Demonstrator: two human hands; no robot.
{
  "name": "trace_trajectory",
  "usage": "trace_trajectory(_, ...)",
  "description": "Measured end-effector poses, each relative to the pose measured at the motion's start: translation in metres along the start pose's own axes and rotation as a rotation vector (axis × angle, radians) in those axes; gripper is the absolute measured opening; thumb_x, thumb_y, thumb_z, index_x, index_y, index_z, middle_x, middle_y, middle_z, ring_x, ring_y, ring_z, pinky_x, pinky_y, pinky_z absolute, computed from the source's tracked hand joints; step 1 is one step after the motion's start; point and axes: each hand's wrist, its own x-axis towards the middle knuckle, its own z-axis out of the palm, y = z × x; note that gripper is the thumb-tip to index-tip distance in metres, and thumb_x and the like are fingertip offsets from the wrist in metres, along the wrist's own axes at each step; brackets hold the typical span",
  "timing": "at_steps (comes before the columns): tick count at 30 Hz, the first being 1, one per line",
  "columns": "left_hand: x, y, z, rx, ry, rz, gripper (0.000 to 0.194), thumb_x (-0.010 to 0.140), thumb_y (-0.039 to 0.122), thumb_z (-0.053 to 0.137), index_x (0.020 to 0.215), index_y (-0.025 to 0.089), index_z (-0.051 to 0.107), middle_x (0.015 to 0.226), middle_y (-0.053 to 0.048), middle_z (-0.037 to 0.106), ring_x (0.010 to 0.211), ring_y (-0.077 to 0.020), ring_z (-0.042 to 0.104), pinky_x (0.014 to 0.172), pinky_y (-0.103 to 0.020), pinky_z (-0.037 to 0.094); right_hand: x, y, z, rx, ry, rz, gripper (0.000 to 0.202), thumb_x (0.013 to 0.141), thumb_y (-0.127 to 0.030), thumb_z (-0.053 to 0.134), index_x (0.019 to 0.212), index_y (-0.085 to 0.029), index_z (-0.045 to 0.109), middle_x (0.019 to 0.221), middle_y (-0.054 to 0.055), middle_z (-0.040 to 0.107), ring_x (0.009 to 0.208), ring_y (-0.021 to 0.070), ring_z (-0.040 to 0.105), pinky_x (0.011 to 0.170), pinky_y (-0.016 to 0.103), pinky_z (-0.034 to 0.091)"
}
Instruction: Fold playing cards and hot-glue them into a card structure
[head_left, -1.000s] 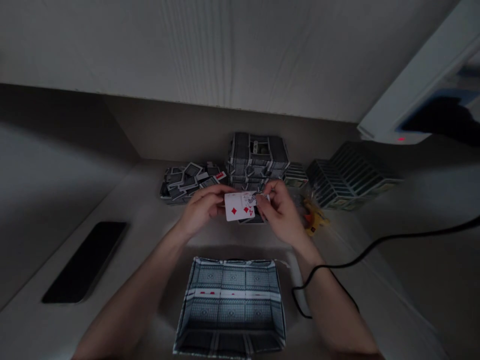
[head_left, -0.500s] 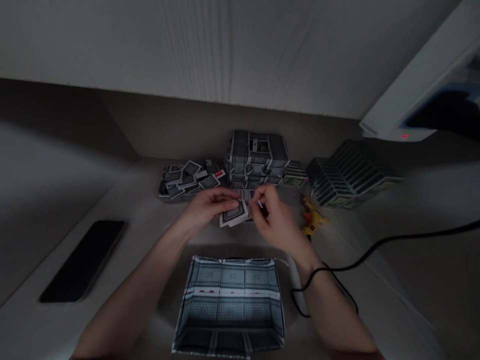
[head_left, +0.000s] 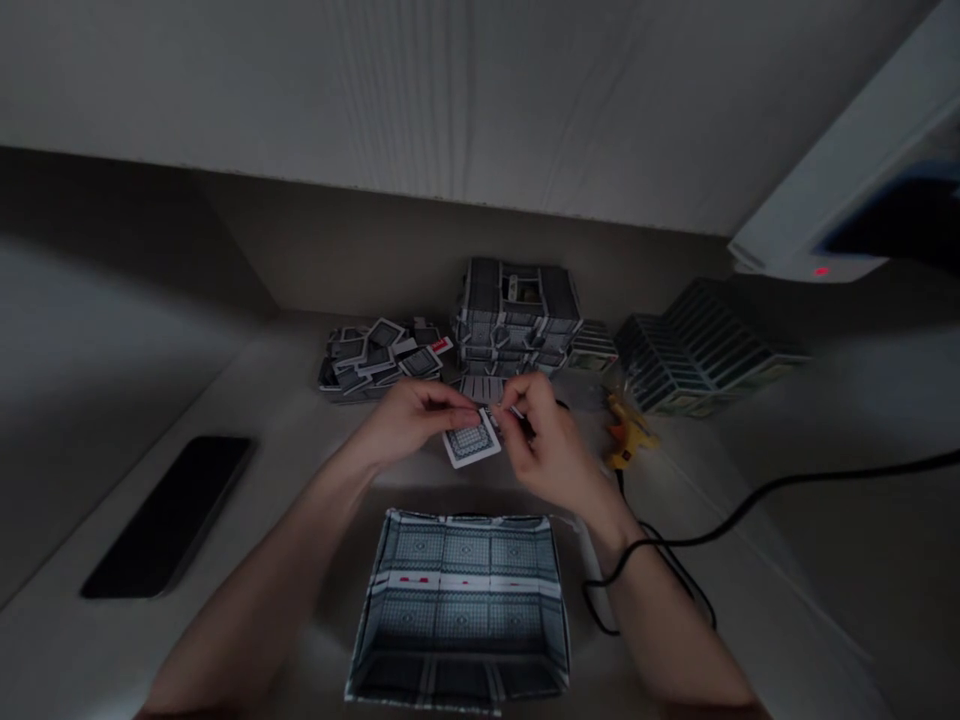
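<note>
My left hand (head_left: 409, 425) pinches a patterned playing card (head_left: 472, 443) between thumb and fingers, its back turned up. Close to the card's upper right corner, my right hand (head_left: 546, 435) is closed in a pinch; a small pale edge shows at its fingertips, but what it is I cannot make out. Just beyond the fingers, a row of cards (head_left: 484, 387) lies in front of a boxy structure (head_left: 517, 310) built from cards. Nearer to me, between my forearms, stands an open box (head_left: 465, 570) made of joined playing cards.
Loose cards fill a tray-like holder (head_left: 379, 358) at back left. A black phone (head_left: 169, 515) lies at left. To the right are a yellow glue gun (head_left: 628, 430), a black cable (head_left: 750, 495) crossing my right forearm, and folded-card stacks (head_left: 705, 350). A panel (head_left: 450, 110) overhangs the back.
The card in my left hand has tilted and come down slightly, showing more of its back. My right fingers stay pinched beside it. The view has shifted a little.
</note>
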Motion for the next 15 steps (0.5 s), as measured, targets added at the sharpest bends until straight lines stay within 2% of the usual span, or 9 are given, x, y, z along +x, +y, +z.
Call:
trace_trajectory(9, -0.008, 0.013, 0.009, 0.241, 0.015, 0.124, 0.017, 0.067, 0.030, 0.062, 0.064, 0.013, 0.062, 0.057, 0.002, 0.056, 0.055, -0.0091, 0.047, 0.053, -0.020, 0.036, -0.001, 0.000, 0.002, 0.018, 0.015, 0.001, 0.012, 0.081, -0.014, 0.041, 0.090, -0.021, 0.037, 0.075, -0.002, 0.048, 0.060, 0.0091, 0.048, 0.055, 0.019, 0.037)
trace_trajectory(15, -0.007, 0.010, 0.015, 0.147, 0.052, 0.140, 0.017, 0.067, 0.030, 0.062, 0.064, 0.014, 0.059, 0.058, 0.002, 0.055, 0.056, -0.0092, 0.047, 0.053, -0.020, 0.036, 0.002, 0.001, -0.001, 0.099, 0.016, 0.074, 0.011, 0.084, -0.021, 0.042, 0.095, -0.022, 0.039, 0.073, -0.003, 0.049, 0.060, 0.0094, 0.048, 0.056, 0.021, 0.038)
